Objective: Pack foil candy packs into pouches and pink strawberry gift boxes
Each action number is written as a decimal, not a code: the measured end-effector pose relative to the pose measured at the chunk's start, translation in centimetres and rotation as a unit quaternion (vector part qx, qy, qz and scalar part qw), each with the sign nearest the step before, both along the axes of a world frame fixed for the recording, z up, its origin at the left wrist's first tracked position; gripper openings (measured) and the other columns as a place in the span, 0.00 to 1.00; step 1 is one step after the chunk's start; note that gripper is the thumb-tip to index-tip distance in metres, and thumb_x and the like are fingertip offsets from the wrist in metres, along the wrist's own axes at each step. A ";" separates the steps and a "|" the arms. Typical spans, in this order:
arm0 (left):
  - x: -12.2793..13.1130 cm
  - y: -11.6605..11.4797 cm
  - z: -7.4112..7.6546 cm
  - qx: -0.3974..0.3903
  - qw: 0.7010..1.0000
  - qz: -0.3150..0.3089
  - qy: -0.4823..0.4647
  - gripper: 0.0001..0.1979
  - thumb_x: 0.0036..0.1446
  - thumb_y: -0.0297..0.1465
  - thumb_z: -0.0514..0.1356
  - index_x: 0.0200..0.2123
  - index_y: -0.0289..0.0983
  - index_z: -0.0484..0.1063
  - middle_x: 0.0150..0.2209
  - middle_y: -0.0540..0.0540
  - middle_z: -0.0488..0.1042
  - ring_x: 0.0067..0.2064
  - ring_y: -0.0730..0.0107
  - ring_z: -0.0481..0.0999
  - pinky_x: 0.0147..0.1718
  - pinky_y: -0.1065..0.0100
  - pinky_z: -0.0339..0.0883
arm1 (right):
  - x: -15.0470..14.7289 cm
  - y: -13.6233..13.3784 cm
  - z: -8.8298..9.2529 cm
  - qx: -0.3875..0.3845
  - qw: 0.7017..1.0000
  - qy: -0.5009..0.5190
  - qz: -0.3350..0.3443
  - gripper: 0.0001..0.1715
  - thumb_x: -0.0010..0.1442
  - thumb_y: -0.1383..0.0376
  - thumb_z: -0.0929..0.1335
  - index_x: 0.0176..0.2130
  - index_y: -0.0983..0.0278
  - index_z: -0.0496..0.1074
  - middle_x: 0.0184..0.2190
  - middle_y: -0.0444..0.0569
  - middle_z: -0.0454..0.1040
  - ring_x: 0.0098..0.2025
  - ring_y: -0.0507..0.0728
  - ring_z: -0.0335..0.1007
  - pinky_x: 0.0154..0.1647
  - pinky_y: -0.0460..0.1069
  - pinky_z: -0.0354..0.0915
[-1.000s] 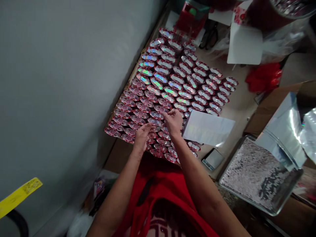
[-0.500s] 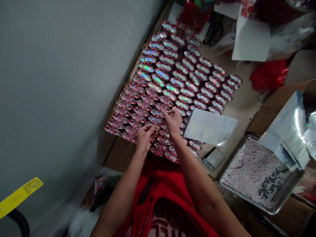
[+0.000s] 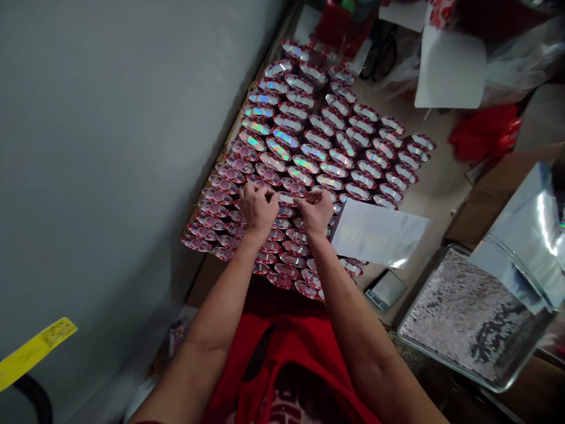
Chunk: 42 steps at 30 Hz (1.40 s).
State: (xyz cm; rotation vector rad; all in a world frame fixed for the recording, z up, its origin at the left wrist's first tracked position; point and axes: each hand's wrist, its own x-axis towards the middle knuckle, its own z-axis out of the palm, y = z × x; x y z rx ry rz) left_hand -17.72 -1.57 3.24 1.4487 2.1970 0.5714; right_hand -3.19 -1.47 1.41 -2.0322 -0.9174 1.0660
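Observation:
Rows of open-topped pouches (image 3: 318,139) stand upright and close together, red-patterned outside and shiny silver inside. Pink round shapes show in the mouths of those at the left, such as one pouch (image 3: 231,172). Amid the rows, an open pouch (image 3: 288,199) lies between my two hands. My left hand (image 3: 258,207) is at its left end with fingers curled in. At the right end, my right hand (image 3: 316,211) has thumb and forefinger pinched together at the rim. My fingers partly hide the edges they touch.
A silvery sheet (image 3: 379,232) lies over pouches to the right. Beyond it are a small digital scale (image 3: 385,288), a metal tray (image 3: 445,347) of speckled material and a cardboard box (image 3: 485,188). A red plastic bag (image 3: 483,132) lies farther back. The wall (image 3: 110,147) borders the left side.
My left hand has moved up and slightly left, from low among the pouches to the pouch's left end. My right hand has shifted slightly right. The dark strip-like piece between them no longer shows.

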 end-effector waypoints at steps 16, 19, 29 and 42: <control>0.5 -0.1 -0.7 -0.002 1.000 -0.010 0.029 0.06 0.59 0.36 0.70 0.32 0.41 0.80 0.48 0.39 0.71 0.55 0.46 0.67 0.56 0.48 0.62 | -0.6 0.3 0.3 -0.002 1.000 -0.007 -0.003 0.18 0.48 0.62 0.73 0.37 0.58 0.64 0.28 0.38 0.74 0.33 0.56 0.74 0.40 0.49 0.66; 0.5 -0.2 -0.9 -0.002 0.999 -0.013 0.032 0.06 0.59 0.36 0.70 0.32 0.41 0.80 0.48 0.39 0.71 0.55 0.46 0.68 0.57 0.47 0.63 | -0.7 0.1 0.1 0.002 1.000 -0.017 0.004 0.18 0.49 0.62 0.73 0.38 0.58 0.64 0.29 0.38 0.73 0.32 0.55 0.74 0.39 0.49 0.65; -0.2 2.2 0.0 -0.067 0.994 0.051 0.076 0.24 0.45 0.37 0.78 0.39 0.39 0.71 0.55 0.32 0.70 0.60 0.32 0.68 0.57 0.37 0.65 | 0.8 0.8 1.0 -0.101 0.972 -0.177 0.114 0.19 0.55 0.57 0.76 0.41 0.58 0.67 0.37 0.46 0.77 0.40 0.61 0.72 0.41 0.51 0.61; 17.8 6.6 2.7 0.044 0.938 -0.340 -0.055 0.06 0.59 0.32 0.69 0.40 0.42 0.76 0.45 0.42 0.78 0.53 0.50 0.75 0.57 0.53 0.66 | 14.0 -7.9 5.6 0.041 0.976 -0.173 0.128 0.09 0.67 0.65 0.67 0.46 0.58 0.76 0.41 0.49 0.79 0.44 0.60 0.75 0.50 0.53 0.68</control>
